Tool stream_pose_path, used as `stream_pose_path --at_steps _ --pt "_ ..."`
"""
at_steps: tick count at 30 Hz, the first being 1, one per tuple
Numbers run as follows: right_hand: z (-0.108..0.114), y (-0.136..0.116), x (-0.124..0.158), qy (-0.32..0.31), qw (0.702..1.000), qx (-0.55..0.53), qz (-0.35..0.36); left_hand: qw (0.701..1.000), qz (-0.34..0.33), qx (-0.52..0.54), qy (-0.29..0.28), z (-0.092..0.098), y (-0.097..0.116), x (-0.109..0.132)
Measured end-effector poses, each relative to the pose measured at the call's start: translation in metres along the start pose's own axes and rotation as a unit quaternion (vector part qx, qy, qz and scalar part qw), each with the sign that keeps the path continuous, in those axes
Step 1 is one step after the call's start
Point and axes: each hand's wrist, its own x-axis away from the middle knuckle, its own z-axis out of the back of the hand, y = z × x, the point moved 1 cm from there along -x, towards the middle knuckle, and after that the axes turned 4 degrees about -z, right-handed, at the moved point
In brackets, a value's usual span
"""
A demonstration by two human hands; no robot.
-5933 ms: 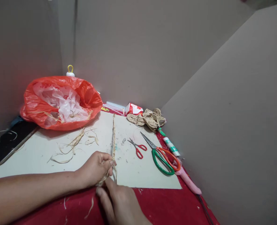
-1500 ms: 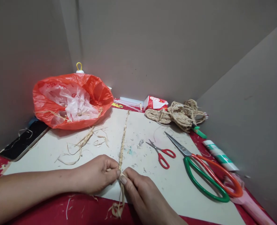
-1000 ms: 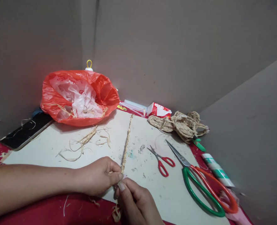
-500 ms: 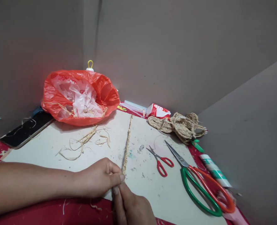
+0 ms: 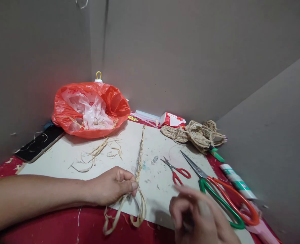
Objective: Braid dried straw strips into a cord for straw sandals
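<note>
Currently I see the thin braided cord of pale straw [image 5: 140,154] lying straight on the white board [image 5: 60,162], running from the far edge toward me. My left hand [image 5: 113,186] is clamped on its near end, thumb and fingertips pinched together around it. From that pinch, loose flat strands [image 5: 137,215] hang over the board's near edge onto the red-covered table [image 5: 50,227].

My right hand [image 5: 200,220] is blurred, near and to the right, apart from the cord, its fingers loosely spread and holding nothing. Just beyond it lie the small red-handled scissors [image 5: 177,171] and, further right, the large scissors with green and orange handles [image 5: 223,200].

Left of the cord are straw scraps [image 5: 96,154], with an orange plastic bag [image 5: 88,108] at the far left. A bundle of brown twine [image 5: 195,134] sits at the far right.
</note>
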Motion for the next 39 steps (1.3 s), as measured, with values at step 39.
stream_pose_path --at_steps 39 --pt "-0.047 -0.004 -0.011 -0.139 0.842 -0.406 -0.328 0.993 0.116 0.021 -0.012 -0.025 0.007 0.019"
